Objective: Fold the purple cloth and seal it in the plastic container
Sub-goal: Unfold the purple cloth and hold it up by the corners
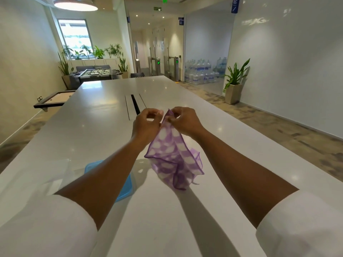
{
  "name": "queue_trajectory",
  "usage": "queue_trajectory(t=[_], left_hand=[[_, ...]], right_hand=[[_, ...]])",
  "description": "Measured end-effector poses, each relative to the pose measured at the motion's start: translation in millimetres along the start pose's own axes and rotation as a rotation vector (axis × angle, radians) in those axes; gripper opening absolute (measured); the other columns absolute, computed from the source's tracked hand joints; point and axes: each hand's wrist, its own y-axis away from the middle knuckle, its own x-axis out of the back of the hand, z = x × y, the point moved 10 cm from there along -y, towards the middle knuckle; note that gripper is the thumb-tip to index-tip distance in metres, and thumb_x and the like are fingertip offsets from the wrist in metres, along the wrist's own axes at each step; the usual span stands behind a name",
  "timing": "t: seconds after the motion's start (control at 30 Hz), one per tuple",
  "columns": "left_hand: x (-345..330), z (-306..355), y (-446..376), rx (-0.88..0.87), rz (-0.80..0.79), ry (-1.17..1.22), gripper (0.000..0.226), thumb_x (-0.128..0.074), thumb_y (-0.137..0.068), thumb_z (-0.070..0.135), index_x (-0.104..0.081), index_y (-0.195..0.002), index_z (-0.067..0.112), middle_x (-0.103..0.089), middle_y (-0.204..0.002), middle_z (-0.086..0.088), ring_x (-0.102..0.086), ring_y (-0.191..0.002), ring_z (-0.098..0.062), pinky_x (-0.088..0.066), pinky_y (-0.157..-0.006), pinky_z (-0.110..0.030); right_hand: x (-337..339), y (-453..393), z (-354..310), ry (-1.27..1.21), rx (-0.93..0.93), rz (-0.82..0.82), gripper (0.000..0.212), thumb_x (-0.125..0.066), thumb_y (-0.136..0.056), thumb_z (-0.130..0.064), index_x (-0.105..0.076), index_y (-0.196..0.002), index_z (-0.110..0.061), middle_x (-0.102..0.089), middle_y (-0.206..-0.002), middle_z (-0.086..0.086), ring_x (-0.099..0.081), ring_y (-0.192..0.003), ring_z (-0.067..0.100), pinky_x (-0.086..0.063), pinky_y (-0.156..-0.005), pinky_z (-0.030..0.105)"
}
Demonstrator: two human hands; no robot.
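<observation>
The purple cloth (173, 154) is thin and half see-through, patterned with white patches on lilac and edged all round with a darker purple hem. It hangs in loose folds in the air above the counter (104, 115), bunched narrow at the top and spreading wider below, with its lower corners drooping unevenly and not yet folded flat.

Its top point is held in the grip of the right hand (184, 120), where thumb and fingertips pinch the hem tightly. Just to the left of that grip, the left hand (146, 125) has its fingers curled in a narrow pinch beside the same top edge; whether it actually catches the fabric cannot be told.

Below the grip and off to its left, a blue container lid (124, 190) lies flat on the counter, partly hidden under the left forearm. Left of it a clear plastic shape (57, 169) rests on the counter, too faint to make out well. Beyond the grip, a dark cable slot (135, 106) runs along the counter's middle.
</observation>
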Motion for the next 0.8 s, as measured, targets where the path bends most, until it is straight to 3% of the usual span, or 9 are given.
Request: queue_trajectory(t=[0.07,0.13,0.3,0.43,0.57,0.8], left_hand=[[8.2,-16.2,7.5,0.057,0.079,-0.044,0.025,-0.057,-0.093,0.041,-0.059,-0.101,0.018,-0.066,-0.097,0.000,-0.070,-0.074,-0.019,-0.057,-0.076,-0.036],[5.6,-40.3,18.2,0.138,0.061,-0.154,0.022,-0.054,-0.094,0.040,-0.057,-0.097,0.018,-0.066,-0.096,-0.005,-0.067,-0.083,-0.025,-0.055,-0.078,-0.037],[-30.1,-98.7,53.4,0.272,-0.212,-0.439,0.024,-0.057,-0.089,0.039,-0.068,-0.095,0.018,-0.070,-0.093,-0.006,-0.067,-0.082,-0.025,-0.053,-0.072,-0.033],[-61.7,-124.6,74.0,0.271,-0.330,-0.550,0.024,-0.070,-0.080,0.037,-0.068,-0.098,0.022,-0.070,-0.095,0.002,-0.062,-0.081,-0.018,-0.049,-0.074,-0.027],[-87.9,-134.5,81.4,0.289,-0.319,-0.555,0.025,-0.073,-0.078,0.037,-0.059,-0.097,0.028,-0.069,-0.098,0.003,-0.065,-0.090,-0.021,-0.055,-0.087,-0.036],[-102.9,-139.8,78.5,0.231,-0.276,-0.765,0.032,-0.064,-0.087,0.037,-0.058,-0.114,0.019,-0.066,-0.107,-0.002,-0.067,-0.100,-0.025,-0.052,-0.087,-0.035]], right_hand=[[9.0,-3.4,-1.7,-0.060,-0.032,0.058,0.013,-0.066,-0.085,-0.015,-0.075,-0.095,-0.011,-0.069,-0.085,0.001,-0.066,-0.081,0.019,-0.050,-0.072,0.026],[16.3,-7.0,-5.8,-0.090,-0.040,0.103,0.013,-0.066,-0.086,-0.016,-0.074,-0.096,-0.014,-0.069,-0.085,-0.001,-0.066,-0.081,0.017,-0.051,-0.072,0.025],[26.7,-12.6,-4.5,-0.038,-0.060,0.174,0.020,-0.062,-0.088,-0.018,-0.073,-0.105,-0.015,-0.072,-0.094,0.001,-0.064,-0.081,0.015,-0.046,-0.070,0.023],[28.8,-10.6,13.9,0.021,-0.118,0.198,0.020,-0.062,-0.088,-0.019,-0.075,-0.103,-0.017,-0.074,-0.098,0.003,-0.065,-0.083,0.018,-0.054,-0.075,0.030],[29.5,-5.5,33.6,0.032,-0.167,0.207,0.017,-0.064,-0.087,-0.022,-0.075,-0.099,-0.018,-0.075,-0.095,0.003,-0.066,-0.080,0.018,-0.054,-0.075,0.030],[32.4,-1.3,62.3,-0.016,-0.268,0.235,0.023,-0.068,-0.086,-0.024,-0.075,-0.105,-0.012,-0.069,-0.113,0.012,-0.068,-0.097,0.026,-0.056,-0.090,0.037]])
